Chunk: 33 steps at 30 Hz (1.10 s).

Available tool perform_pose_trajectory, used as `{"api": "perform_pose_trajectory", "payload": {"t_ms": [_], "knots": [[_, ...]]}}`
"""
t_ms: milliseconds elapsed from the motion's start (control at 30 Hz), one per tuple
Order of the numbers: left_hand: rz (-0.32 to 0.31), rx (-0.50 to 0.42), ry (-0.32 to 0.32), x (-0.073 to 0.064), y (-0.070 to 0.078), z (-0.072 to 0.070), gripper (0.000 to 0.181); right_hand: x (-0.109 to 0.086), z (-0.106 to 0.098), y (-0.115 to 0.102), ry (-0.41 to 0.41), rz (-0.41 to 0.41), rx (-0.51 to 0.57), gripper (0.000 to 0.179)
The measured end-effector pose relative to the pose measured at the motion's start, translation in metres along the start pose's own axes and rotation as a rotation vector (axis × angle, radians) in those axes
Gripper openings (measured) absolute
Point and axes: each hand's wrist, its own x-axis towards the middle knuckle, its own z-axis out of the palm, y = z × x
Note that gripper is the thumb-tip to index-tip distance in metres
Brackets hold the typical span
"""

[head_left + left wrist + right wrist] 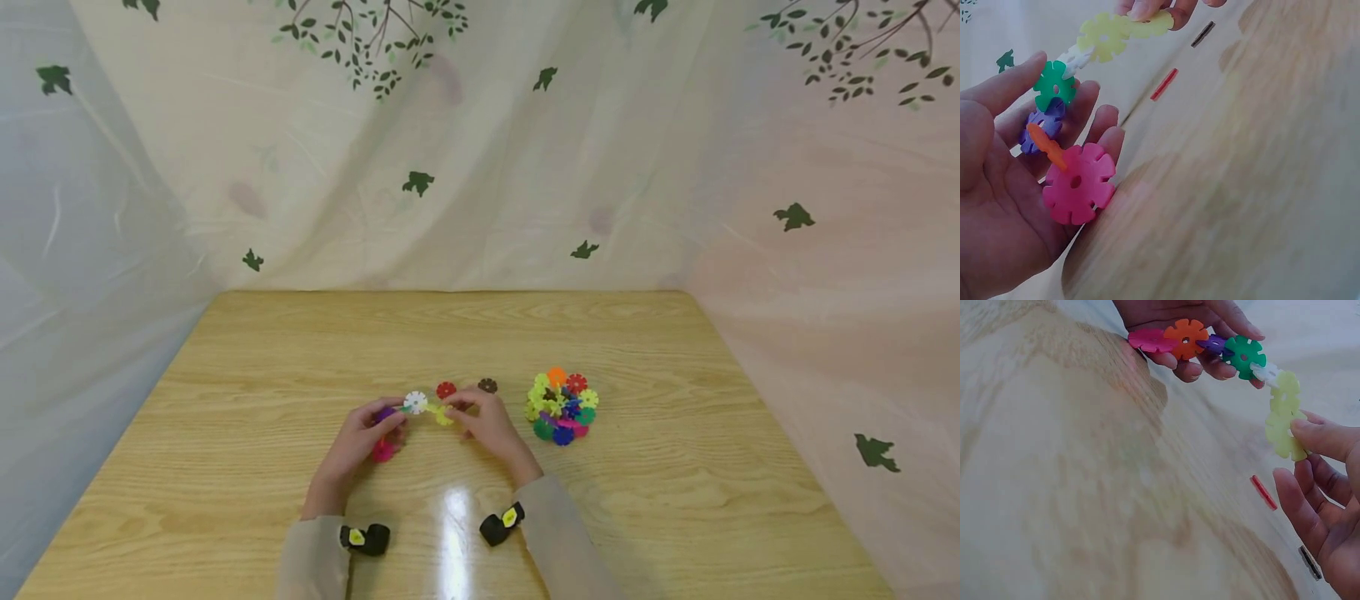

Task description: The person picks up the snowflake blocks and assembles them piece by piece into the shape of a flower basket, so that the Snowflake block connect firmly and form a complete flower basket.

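A chain of slotted flower-shaped plastic discs stretches between both hands, its pink disc (1079, 184), orange disc (1186, 339), purple disc (1044, 125), green disc (1055, 86), white disc (416, 402) and two yellow discs (1285, 434) linked edge to edge. My left hand (356, 442) holds the chain near the green disc between thumb and fingers, with the pink end over the palm. At the other end, my right hand (491, 425) pinches the last yellow disc between thumb and index finger; its other fingers are loosely bent.
A red disc (446, 389) and a brown disc (488, 385) lie on the wooden table (225, 467) just beyond the right hand. To the right sits a cluster of many-coloured discs (562, 433). A leaf-and-bird patterned curtain (480, 225) hangs behind the table.
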Motion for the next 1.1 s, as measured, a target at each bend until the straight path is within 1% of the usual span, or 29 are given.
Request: {"api": "perform_pose_trajectory", "payload": {"t_ms": [133, 233, 500, 567, 633, 733, 800, 933, 1100], "knots": [[-0.008, 0.023, 0.001, -0.001, 0.001, 0.000, 0.041, 0.000, 0.001, -0.004, -0.016, 0.012, -0.031, 0.018], [0.003, 0.038, 0.004, -0.001, 0.001, 0.001, 0.040, 0.001, 0.001, -0.006, -0.040, 0.004, -0.035, 0.019], [0.026, 0.073, 0.016, 0.000, 0.001, 0.003, 0.031, -0.001, 0.001, -0.005, -0.072, -0.032, -0.003, 0.020], [0.032, 0.097, 0.019, 0.000, 0.002, 0.004, 0.028, -0.001, 0.001, -0.004, -0.082, -0.036, -0.001, 0.021], [0.043, 0.143, 0.018, 0.001, 0.001, 0.005, 0.026, -0.001, 0.000, -0.005, -0.093, -0.047, 0.001, 0.022], [0.041, 0.195, 0.030, 0.002, 0.001, 0.006, 0.026, -0.002, 0.000, -0.006, -0.105, -0.067, -0.006, 0.021], [0.034, 0.208, 0.035, 0.002, 0.001, 0.007, 0.027, -0.003, 0.000, -0.007, -0.109, -0.079, -0.011, 0.020], [0.013, 0.195, 0.037, 0.002, 0.002, 0.008, 0.028, -0.003, 0.000, -0.008, -0.114, -0.074, -0.019, 0.020], [0.022, 0.185, 0.029, 0.003, 0.002, 0.010, 0.028, -0.002, 0.002, -0.008, -0.113, -0.063, 0.006, 0.022]]}}
